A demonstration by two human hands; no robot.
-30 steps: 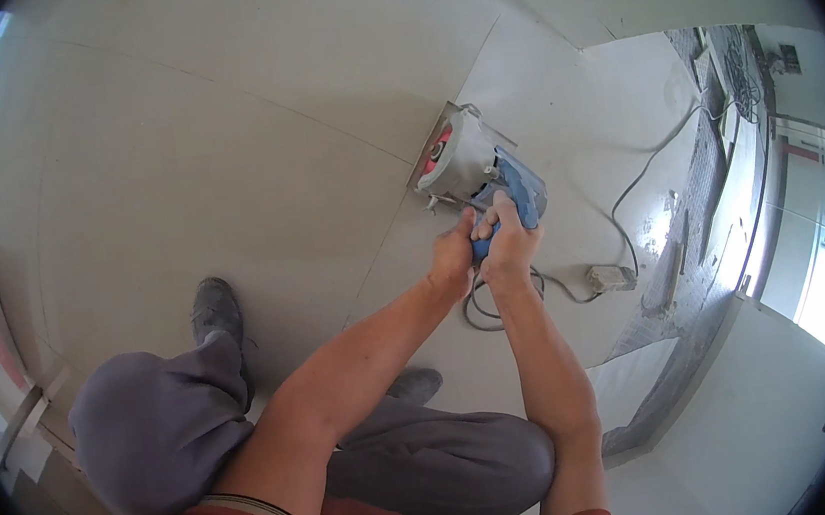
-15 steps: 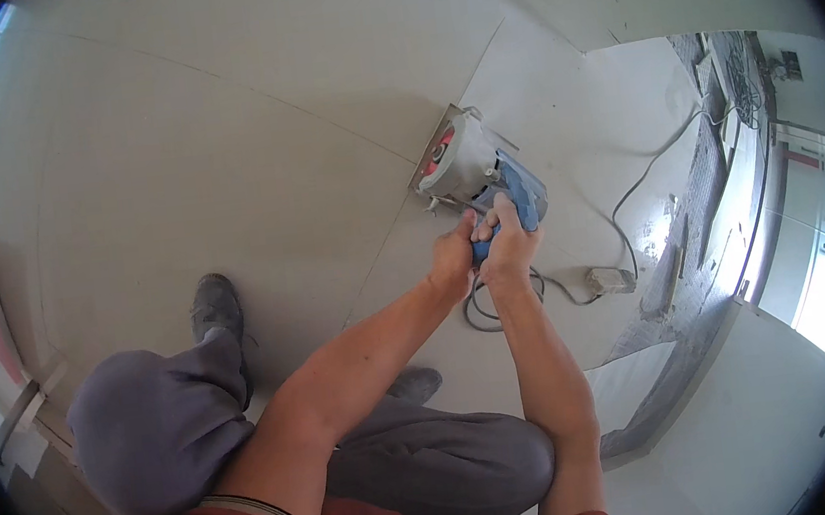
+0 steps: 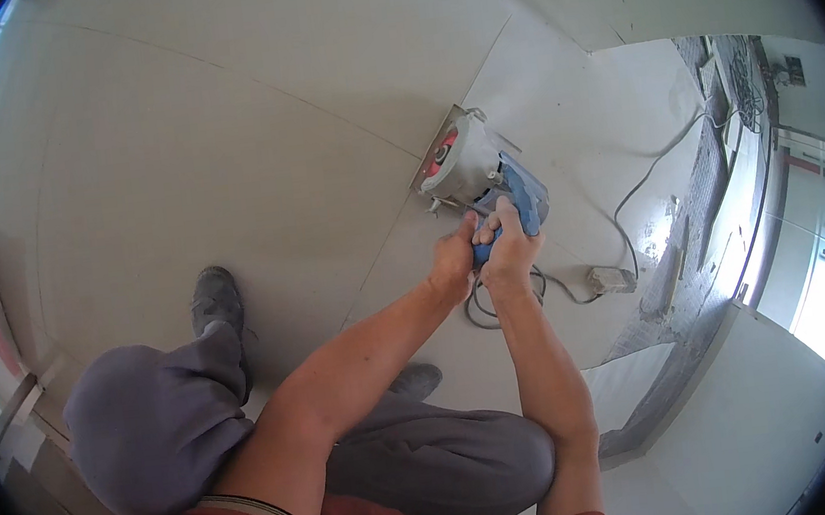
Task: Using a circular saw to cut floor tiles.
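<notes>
On the tiled floor (image 3: 223, 177), just ahead of the left hand (image 3: 453, 259) and right hand (image 3: 512, 247), the power saw (image 3: 468, 166) is set, its blue handle (image 3: 482, 250) gripped by both and mostly hidden.

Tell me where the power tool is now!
In the head view, the power tool sits on the tiled floor, a little above and right of centre, gripped by the left hand and right hand.

A circular saw (image 3: 469, 163) rested on the tiled floor (image 3: 171, 162), ahead of both shoes (image 3: 217, 296).
To its right lay a connector block (image 3: 613, 280), the power cord (image 3: 617, 219) trailing farther right.
</notes>
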